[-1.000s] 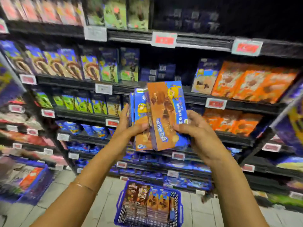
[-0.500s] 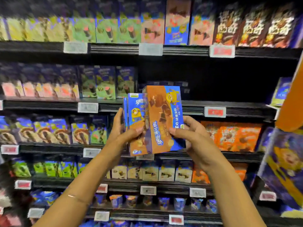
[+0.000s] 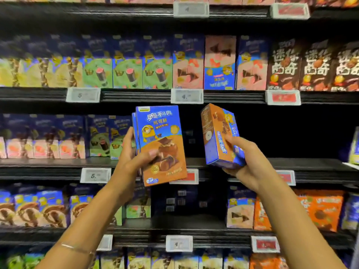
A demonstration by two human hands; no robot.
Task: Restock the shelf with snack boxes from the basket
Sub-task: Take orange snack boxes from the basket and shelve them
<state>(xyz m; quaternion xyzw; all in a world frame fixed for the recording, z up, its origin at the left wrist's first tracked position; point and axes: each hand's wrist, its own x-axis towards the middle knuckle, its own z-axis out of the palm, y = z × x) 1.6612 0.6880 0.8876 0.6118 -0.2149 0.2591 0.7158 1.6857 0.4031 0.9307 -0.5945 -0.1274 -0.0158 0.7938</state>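
Before a dark gap on the crowded shelf point(image 3: 310, 164), the left hand point(image 3: 132, 160) grips stacked snack boxes point(image 3: 161, 144) of glossy card; the right hand point(image 3: 250, 164) clasps one tilted box point(image 3: 217, 136).

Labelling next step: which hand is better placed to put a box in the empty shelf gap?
Right, likely. The right hand grips one box, held in front of the dark empty shelf bay. The left hand grips a stack of boxes further left, so it would struggle to place one alone.
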